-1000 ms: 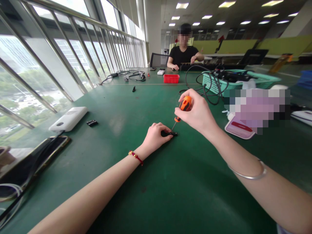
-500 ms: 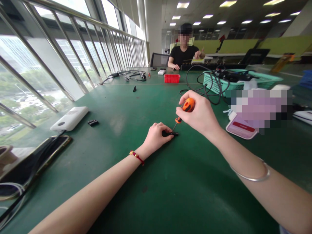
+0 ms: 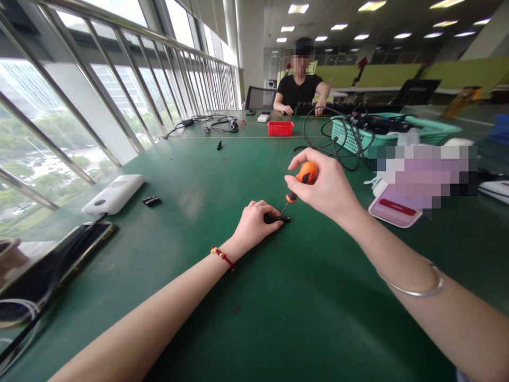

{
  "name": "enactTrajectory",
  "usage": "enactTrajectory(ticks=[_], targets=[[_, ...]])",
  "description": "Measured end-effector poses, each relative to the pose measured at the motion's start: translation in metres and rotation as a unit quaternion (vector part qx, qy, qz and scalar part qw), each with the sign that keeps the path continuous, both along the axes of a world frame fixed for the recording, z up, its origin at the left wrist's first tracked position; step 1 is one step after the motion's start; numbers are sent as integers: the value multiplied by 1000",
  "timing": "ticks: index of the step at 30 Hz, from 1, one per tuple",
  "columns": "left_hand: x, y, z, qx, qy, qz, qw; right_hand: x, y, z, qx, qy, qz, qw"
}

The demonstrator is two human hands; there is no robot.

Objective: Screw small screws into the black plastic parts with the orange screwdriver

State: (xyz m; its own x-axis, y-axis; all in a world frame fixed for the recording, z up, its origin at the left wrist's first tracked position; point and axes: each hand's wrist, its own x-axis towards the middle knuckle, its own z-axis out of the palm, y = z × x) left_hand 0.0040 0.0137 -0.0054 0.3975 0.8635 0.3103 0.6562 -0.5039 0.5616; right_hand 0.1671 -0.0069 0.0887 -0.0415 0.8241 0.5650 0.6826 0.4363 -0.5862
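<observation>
My left hand (image 3: 258,220) rests on the green table (image 3: 222,313) and pinches a small black part (image 3: 285,218), whose left side is hidden by the fingers. In my right hand (image 3: 324,185) is an orange-and-black screwdriver (image 3: 307,173), its bulbous handle resting against the palm with thumb and forefinger curved around it. The screwdriver leans, and its thin shaft runs down to the black part by my left fingertips. Whether the tip sits in a screw is too small to tell.
Left lie a white power bank (image 3: 115,193), a small black piece (image 3: 151,200) and a phone (image 3: 91,241). A red bin (image 3: 280,128) and cables (image 3: 222,124) are farther back. Right are a turquoise basket (image 3: 350,139) and a pink-cased phone (image 3: 393,209). A person (image 3: 300,87) sits opposite.
The fingers of my right hand have loosened slightly and shifted around the screwdriver handle. My left hand has stayed put. The person opposite has lowered one hand to the table.
</observation>
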Motion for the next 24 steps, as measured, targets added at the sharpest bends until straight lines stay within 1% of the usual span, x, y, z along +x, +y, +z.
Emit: enactTrajectory(ticks=[2, 4, 6, 10, 12, 20, 24], targets=[[0, 0, 0, 2, 3, 1, 1000, 2, 1, 0, -2, 4, 33, 999], [0, 0, 0, 3, 6, 0, 1000, 3, 1, 0, -3, 6, 47, 999], [0, 0, 1, 1, 7, 1, 1000, 2, 0, 1, -3, 4, 38, 999], [-1, -1, 1, 2, 3, 3, 1000, -1, -3, 1, 11, -11, -5, 1000], [-1, -1, 1, 2, 2, 3, 1000, -2, -3, 1, 10, -11, -6, 1000], [-1, 1, -2, 10, 5, 1, 1000, 2, -2, 2, 0, 7, 24, 1000], [-1, 0, -1, 9, 3, 1, 1000, 1, -4, 3, 18, -20, -13, 1000]])
